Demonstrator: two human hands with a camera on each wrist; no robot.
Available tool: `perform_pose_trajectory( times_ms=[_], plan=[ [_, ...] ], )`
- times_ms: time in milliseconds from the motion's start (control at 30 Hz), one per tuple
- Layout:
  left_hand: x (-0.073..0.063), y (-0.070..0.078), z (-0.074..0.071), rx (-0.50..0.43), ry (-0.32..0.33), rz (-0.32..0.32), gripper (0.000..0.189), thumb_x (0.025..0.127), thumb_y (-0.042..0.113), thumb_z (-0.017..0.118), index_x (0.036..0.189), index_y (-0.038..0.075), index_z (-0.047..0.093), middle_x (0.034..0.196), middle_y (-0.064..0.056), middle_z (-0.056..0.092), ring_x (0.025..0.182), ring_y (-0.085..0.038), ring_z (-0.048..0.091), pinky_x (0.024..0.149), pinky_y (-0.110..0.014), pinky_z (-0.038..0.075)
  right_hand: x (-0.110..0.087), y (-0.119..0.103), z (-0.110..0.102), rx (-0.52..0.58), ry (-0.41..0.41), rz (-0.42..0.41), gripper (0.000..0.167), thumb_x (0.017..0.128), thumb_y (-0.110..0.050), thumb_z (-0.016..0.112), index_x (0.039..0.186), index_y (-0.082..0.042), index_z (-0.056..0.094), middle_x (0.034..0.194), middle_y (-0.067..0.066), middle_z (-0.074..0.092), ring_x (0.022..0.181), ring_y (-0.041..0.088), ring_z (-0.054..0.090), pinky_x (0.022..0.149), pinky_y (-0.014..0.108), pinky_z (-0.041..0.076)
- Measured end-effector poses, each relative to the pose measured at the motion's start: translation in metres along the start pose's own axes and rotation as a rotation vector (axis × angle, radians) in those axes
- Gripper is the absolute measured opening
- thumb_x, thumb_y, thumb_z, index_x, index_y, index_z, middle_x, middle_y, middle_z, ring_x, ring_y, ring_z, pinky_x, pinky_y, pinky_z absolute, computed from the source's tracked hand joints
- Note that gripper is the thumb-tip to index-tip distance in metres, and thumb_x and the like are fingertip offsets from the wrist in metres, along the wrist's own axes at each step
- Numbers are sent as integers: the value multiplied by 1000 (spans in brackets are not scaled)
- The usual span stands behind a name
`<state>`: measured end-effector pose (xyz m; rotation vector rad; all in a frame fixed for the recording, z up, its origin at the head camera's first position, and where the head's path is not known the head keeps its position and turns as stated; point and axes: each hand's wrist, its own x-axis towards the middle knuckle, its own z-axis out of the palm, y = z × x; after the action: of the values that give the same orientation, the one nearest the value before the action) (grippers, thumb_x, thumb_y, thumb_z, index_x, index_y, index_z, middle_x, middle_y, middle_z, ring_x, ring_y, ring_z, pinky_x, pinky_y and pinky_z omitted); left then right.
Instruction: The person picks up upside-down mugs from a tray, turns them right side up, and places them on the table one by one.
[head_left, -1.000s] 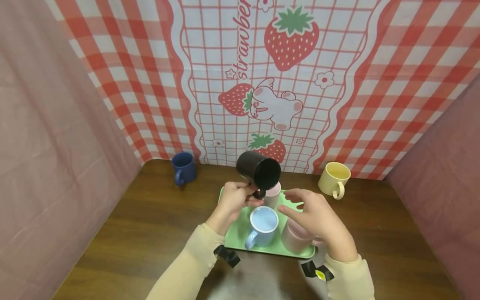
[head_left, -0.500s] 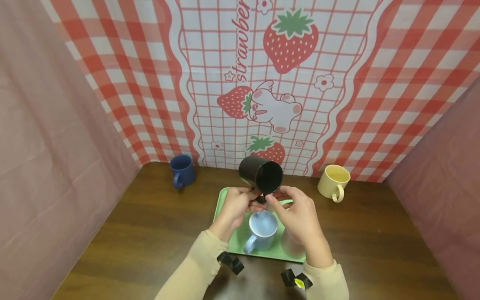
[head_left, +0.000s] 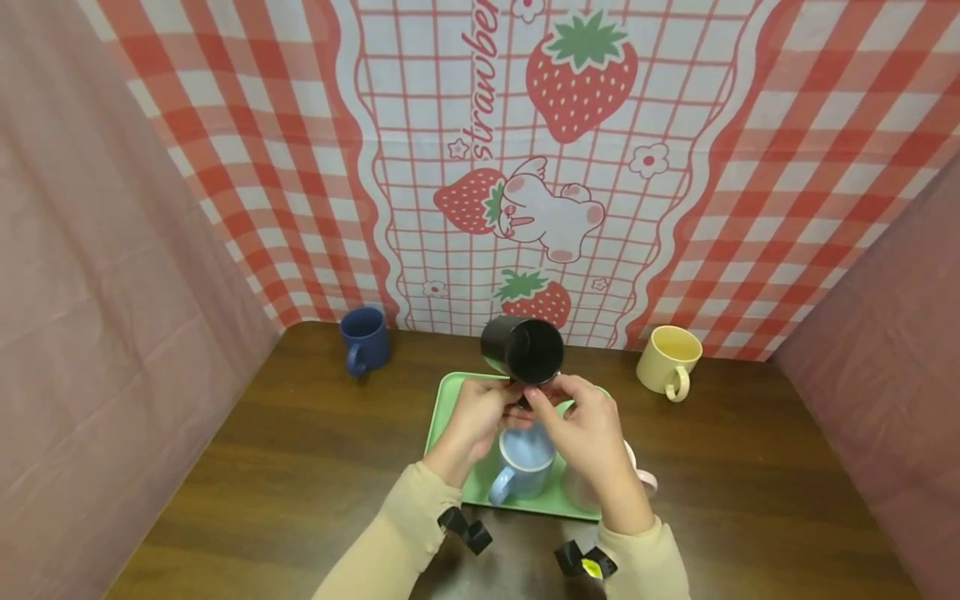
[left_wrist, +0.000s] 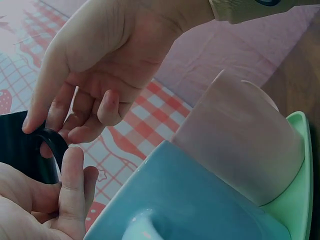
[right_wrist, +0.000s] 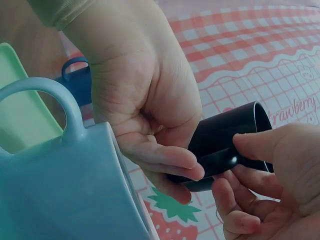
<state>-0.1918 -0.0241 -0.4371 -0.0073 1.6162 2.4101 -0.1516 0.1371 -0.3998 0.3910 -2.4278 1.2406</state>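
Above the green tray (head_left: pixel 435 414), a black mug (head_left: pixel 498 343) is held tipped on its side, its mouth facing right and toward me. My left hand (head_left: pixel 474 422) grips the mug's handle (right_wrist: pixel 220 162). Thumb and finger of my right hand (head_left: pixel 588 431) pinch that same handle near the rim, plain in the right wrist view. Below the hands, a light blue mug (head_left: pixel 527 473) stands upright on the tray. Beside it a pale pink mug (left_wrist: pixel 240 140) stands on the tray, mostly covered by my right hand in the head view.
A navy blue mug (head_left: pixel 366 340) stands at the back left of the wooden table (head_left: pixel 300 467). At the back right is a yellow mug (head_left: pixel 666 367). A red-checked strawberry cloth (head_left: pixel 555 217) hangs behind the table, with pink curtains (head_left: pixel 97 275) at the sides.
My right hand has come in from the right and taken hold of the black mug's handle. The mug has shifted slightly, its mouth turned more toward me; my left hand keeps its grip.
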Motion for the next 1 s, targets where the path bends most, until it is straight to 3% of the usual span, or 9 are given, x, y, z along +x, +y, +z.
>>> perform_pose_trajectory(
  times_ms=[167,300,600,1000],
  plan=[
    [-2,2,0,6,3,4,26,104,-5,58,121,-19,72,83,-13,79,63,-14,75,60,-27,64,1,2,3,71,-18,-6,5,97,-9,82,98,-4,82,84,2,77,79,16,70,61,24,49],
    [-2,5,1,16,-2,-1,25,102,-7,58,118,-19,73,79,-12,77,62,-14,75,60,-27,64,0,0,4,139,-38,41,7,100,-7,79,100,-1,82,86,7,78,80,13,67,59,23,49],
    [-3,9,2,19,-14,8,21,101,-12,50,105,-22,69,71,-8,72,58,-12,72,57,-25,62,1,-9,5,284,-125,201,14,106,-6,71,106,3,81,97,12,79,95,17,70,81,23,55],
    [-7,12,4,28,-26,-38,23,104,-1,59,106,-17,75,71,-10,73,58,-13,71,56,-26,62,3,-8,1,383,-156,232,18,109,-6,66,104,6,78,97,14,77,96,13,68,86,21,54]
  ],
)
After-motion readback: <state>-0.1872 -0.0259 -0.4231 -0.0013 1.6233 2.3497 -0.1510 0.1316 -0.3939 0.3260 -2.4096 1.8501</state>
